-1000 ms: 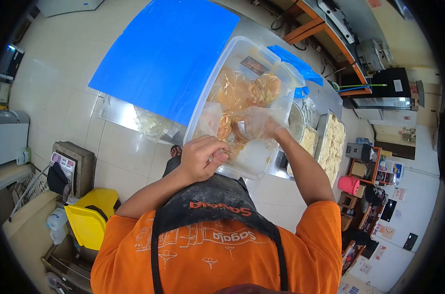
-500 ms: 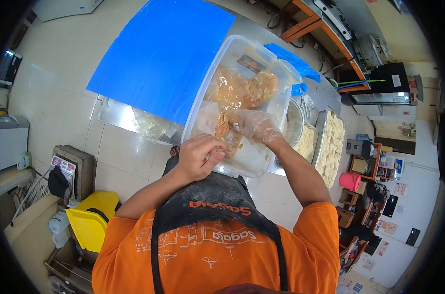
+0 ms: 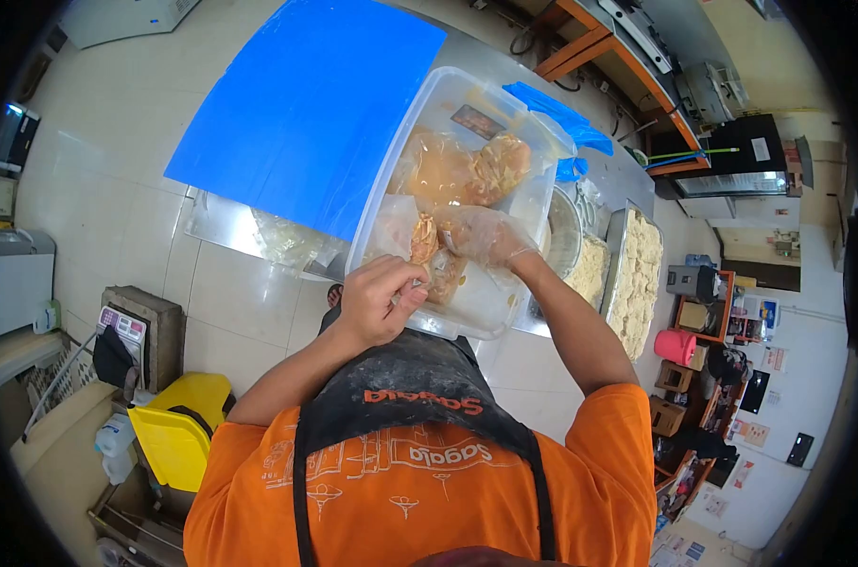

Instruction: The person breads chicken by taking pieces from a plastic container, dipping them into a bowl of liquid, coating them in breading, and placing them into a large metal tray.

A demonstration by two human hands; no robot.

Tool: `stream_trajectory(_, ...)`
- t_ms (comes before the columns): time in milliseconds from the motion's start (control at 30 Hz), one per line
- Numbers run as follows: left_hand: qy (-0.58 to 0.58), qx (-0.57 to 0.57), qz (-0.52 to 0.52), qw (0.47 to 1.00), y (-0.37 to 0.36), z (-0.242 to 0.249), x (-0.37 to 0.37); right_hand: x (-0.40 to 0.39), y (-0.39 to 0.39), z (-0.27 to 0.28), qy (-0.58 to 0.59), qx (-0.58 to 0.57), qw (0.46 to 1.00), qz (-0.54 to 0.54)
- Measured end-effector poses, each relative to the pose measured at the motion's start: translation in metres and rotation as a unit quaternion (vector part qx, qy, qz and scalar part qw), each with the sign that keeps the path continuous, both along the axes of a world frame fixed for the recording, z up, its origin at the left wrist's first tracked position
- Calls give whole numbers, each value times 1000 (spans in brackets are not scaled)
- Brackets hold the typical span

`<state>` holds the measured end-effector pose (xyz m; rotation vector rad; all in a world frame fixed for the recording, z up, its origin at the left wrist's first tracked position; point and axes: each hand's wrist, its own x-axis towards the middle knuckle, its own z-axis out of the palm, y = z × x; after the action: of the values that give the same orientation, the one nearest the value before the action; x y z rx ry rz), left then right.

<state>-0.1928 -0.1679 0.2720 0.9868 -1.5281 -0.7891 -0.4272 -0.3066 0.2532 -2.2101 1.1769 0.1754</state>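
Note:
A clear plastic tub (image 3: 376,196) holds bagged, orange-brown marinated meat (image 3: 438,175). My bare left hand (image 3: 381,300) is closed at the tub's near edge, pinching the rim of a clear plastic bag (image 3: 391,227). Inside the tub, my right hand (image 3: 485,236) wears a clear plastic glove. Its fingers close on a piece of marinated meat (image 3: 423,238) at the mouth of that bag. Below the glove lies another bagged portion (image 3: 444,274). The glove and film partly hide the fingertips.
A blue board (image 3: 296,113) lies left of the tub. To the right stand a metal bowl (image 3: 565,227) and a tray of pale, floury pieces (image 3: 634,279). A blue plastic bag (image 3: 566,118) lies behind the tub. A yellow bin (image 3: 178,430) stands on the floor at left.
The meat piece at my gloved right fingers has shifted slightly left and up toward the bag. My left hand keeps its pinch. The whole view has moved a little.

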Motion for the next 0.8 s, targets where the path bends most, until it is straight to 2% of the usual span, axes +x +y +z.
stream_trajectory(133,-14,-4,-1,1000,-1,-2,1,-2,5,-2,-31,-4,999,-17)
stream_trajectory(233,-12,-4,-1,1000,-1,-1,0,4,6,2,-39,-62,997,13)
stream_trajectory(333,-16,5,-2,1000,0,3,1,12,5,17,47,-56,997,12)
stream_trajectory(433,-15,5,2,1000,0,3,1,12,0,6,126,-49,991,3)
stream_trajectory(533,-12,7,4,1000,0,2,1,13,5,14,83,-141,986,35)
stream_trajectory(633,-11,7,2,1000,0,1,2,14,2,-10,151,-186,970,31)
stream_trajectory(733,-16,8,5,1000,0,0,3,8,-3,-5,113,-154,982,-3)
stream_trajectory(800,-16,4,5,1000,0,0,3,-21,-13,-28,122,-151,981,22)
